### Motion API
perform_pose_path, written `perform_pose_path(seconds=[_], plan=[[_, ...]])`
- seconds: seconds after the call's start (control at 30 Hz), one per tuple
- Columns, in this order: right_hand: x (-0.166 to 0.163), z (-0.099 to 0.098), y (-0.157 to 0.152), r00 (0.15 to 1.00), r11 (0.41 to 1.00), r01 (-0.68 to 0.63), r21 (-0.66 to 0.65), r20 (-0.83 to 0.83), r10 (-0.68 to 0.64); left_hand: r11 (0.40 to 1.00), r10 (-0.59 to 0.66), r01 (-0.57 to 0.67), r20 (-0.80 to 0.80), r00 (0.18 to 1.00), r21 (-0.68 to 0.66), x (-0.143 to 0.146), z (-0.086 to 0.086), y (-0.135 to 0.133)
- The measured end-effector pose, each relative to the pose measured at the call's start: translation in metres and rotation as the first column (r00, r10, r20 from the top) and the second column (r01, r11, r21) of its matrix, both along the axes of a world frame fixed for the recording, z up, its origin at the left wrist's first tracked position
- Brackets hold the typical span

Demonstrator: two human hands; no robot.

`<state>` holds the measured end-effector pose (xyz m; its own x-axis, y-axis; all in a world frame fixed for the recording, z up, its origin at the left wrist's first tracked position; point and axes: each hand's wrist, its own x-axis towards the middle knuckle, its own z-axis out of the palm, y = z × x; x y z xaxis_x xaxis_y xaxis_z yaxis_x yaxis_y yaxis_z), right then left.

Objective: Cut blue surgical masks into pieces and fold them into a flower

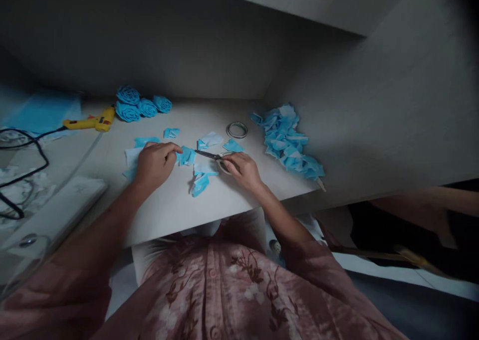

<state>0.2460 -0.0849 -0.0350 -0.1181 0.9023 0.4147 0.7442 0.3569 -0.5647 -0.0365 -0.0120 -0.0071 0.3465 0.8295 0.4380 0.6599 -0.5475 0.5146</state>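
Observation:
My left hand (157,161) pinches a small piece of blue crepe paper (186,156) above the table. In my right hand (245,169) is a pair of scissors (209,155), its blades pointing left with the tip close to that piece. Around both hands lie several blue and white scraps, among them a blue piece (200,184) in front and another blue scrap (234,146) behind the scissors. More blue and white paper (146,141) sits partly hidden behind my left hand.
A yellow glue gun (90,121) with a black cord lies at left, beside several blue paper roses (128,111). Behind the scissors rests a tape roll (237,129). A ruffled blue paper garland (286,138) runs along the right side. A white box-like object (63,208) stands at left.

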Motion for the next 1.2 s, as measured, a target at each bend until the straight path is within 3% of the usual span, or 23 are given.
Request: perform_pose_path(seconds=[0.2, 0.43, 0.5, 0.6, 0.7, 0.83, 1.03, 1.2], plan=[[-0.009, 0.014, 0.015, 0.997, 0.996, -0.083, 0.032, 0.008, 0.083, 0.997, 0.072, -0.07, 0.048, 0.996, -0.038, 0.0, -0.001, 0.006], [0.015, 0.056, 0.051, 0.969, 0.963, 0.139, 0.23, -0.232, -0.084, 0.999, 0.033, -0.033, 0.012, 0.999, 0.01, -0.001, -0.005, 0.006], [0.017, 0.056, 0.062, 0.988, 0.975, 0.097, 0.202, -0.136, -0.07, 0.999, 0.029, -0.028, -0.021, 0.999, 0.028, -0.002, -0.007, 0.006], [0.015, 0.046, 0.075, 0.995, 0.999, 0.011, 0.035, 0.1, -0.015, 0.999, 0.007, -0.005, -0.052, 0.999, 0.04, -0.003, -0.01, 0.008], [0.007, 0.036, 0.081, 0.954, 0.998, -0.025, -0.065, 0.297, 0.043, 0.999, 0.012, -0.007, -0.107, 0.994, 0.049, -0.005, -0.013, 0.009], [-0.007, 0.034, 0.085, 0.863, 0.995, -0.011, -0.1, 0.502, 0.06, 0.997, 0.03, -0.018, -0.175, 0.984, 0.069, -0.004, -0.014, 0.01], [-0.022, 0.03, 0.096, 0.78, 0.994, -0.034, -0.101, 0.619, 0.089, 0.996, 0.028, -0.01, -0.191, 0.981, 0.094, -0.004, -0.013, 0.009], [-0.013, 0.029, 0.106, 0.821, 0.993, -0.023, -0.117, 0.565, 0.085, 0.996, -0.001, 0.016, -0.163, 0.987, 0.089, -0.004, -0.014, 0.009]])
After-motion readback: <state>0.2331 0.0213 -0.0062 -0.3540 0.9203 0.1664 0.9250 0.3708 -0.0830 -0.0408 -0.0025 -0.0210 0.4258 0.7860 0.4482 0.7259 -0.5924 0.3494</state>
